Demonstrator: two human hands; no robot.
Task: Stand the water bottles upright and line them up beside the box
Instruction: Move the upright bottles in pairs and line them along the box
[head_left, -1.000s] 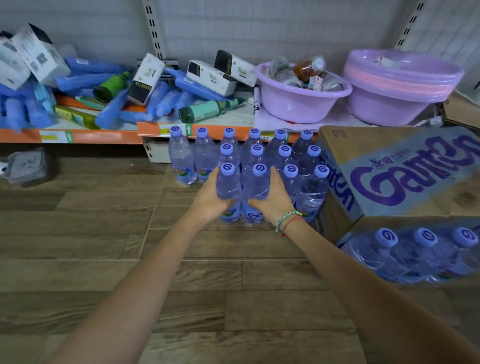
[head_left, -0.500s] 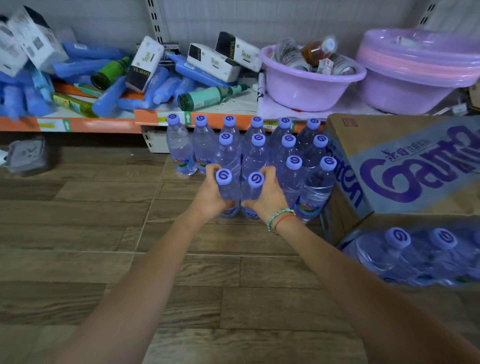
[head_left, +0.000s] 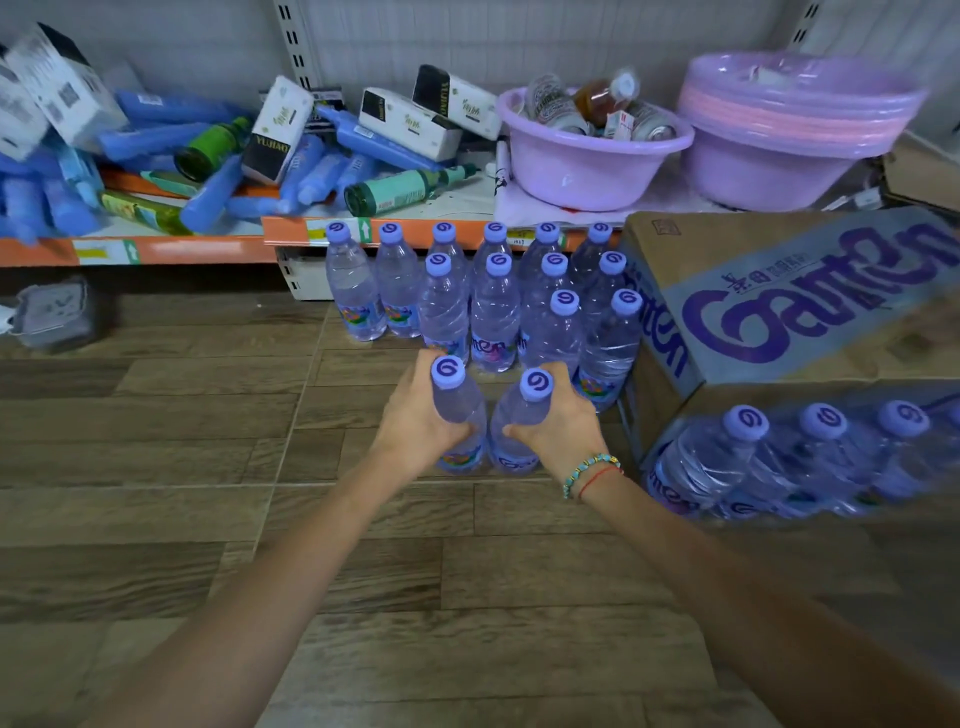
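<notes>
Bottles (head_left: 493, 306) already stand in rows on the floor beside the box (head_left: 779, 291), while the left hand (head_left: 415, 415) and right hand (head_left: 558, 423) each grip one more upright, with a wrapped pack (head_left: 789, 462) seemingly left.

shrink-wrapped pack (head_left: 810, 462) below the cardboard box (head_left: 779, 322): blurred, cut by right edge. box print cut off too. back-row bottles (head_left: 493, 260) left of box: lower halves hidden by front rows.
</notes>
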